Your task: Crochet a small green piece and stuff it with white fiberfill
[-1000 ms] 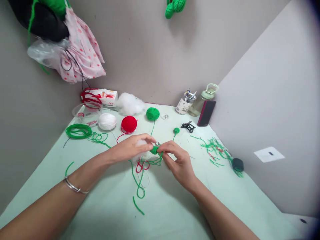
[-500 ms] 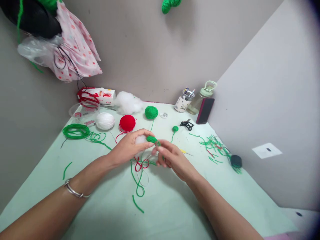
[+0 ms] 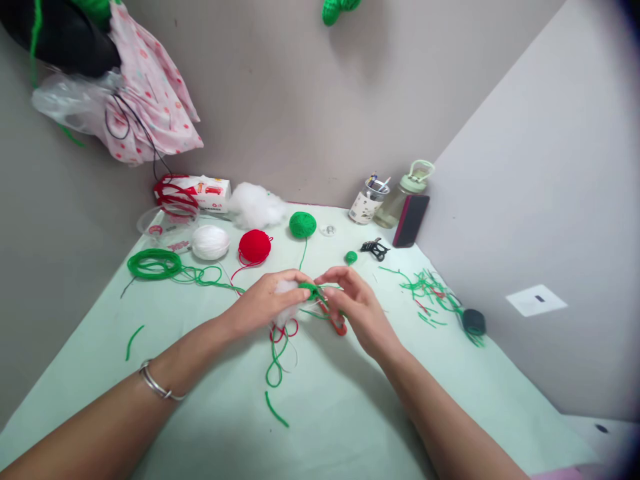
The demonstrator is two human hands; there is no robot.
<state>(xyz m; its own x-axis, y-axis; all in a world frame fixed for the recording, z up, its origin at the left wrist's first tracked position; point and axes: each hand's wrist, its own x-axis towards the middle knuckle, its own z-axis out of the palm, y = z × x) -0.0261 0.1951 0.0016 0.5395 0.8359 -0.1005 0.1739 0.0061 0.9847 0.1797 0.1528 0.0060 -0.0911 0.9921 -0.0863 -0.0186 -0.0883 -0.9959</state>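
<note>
My left hand (image 3: pixel 263 298) is closed around a small green crocheted piece (image 3: pixel 309 290), pinched between thumb and fingers. A tuft of white stuffing (image 3: pixel 286 303) shows beside and below that palm. From the right, my right hand (image 3: pixel 353 300) meets the piece's end with bent fingers; what lies between its fingertips is too small to make out. Just below its thumb, an orange-red handle (image 3: pixel 339 325) slants down, and whether the hand grips it is unclear. Loose green yarn (image 3: pixel 274 373) with red and white strands trails on the table under the hands.
Behind stand a green yarn ball (image 3: pixel 303 225), red ball (image 3: pixel 255 247), white ball (image 3: pixel 211 243) and stuffing pile (image 3: pixel 257 205). A green yarn coil (image 3: pixel 155 264) lies left. Right are a black claw clip (image 3: pixel 375 250), phone (image 3: pixel 411 221), bottle (image 3: pixel 395 203) and yarn scraps (image 3: pixel 425 287).
The green piece and my left hand have shifted slightly right and down. My right hand has turned and lifted its fingers, the orange-red handle now shows, and the yellow-handled tool is now hidden.
</note>
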